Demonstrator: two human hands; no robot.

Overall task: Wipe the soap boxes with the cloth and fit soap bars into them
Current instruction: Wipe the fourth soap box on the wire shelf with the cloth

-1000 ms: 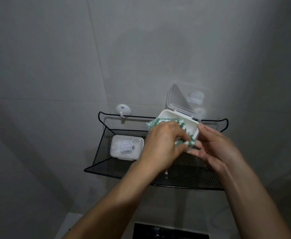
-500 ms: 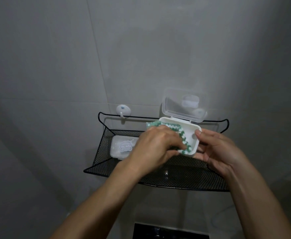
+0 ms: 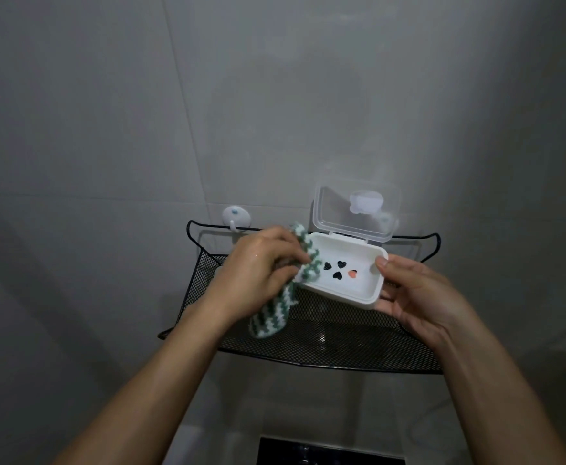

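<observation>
l hand point(image 3: 261, 263) wipes soap box point(image 3: 342, 275) w/ cloth point(image 3: 275, 312)

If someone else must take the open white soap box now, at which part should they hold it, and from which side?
Probably the near long wall of the soap box, approached from below and in front. The right hand holds the right end, the cloth in the left hand covers the left, and the clear lid stands open behind.

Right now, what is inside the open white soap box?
No soap bar. The soap box shows a bare white floor with heart-shaped drain holes. The striped cloth, gripped by the left hand, covers its left corner, hiding that part.
</observation>
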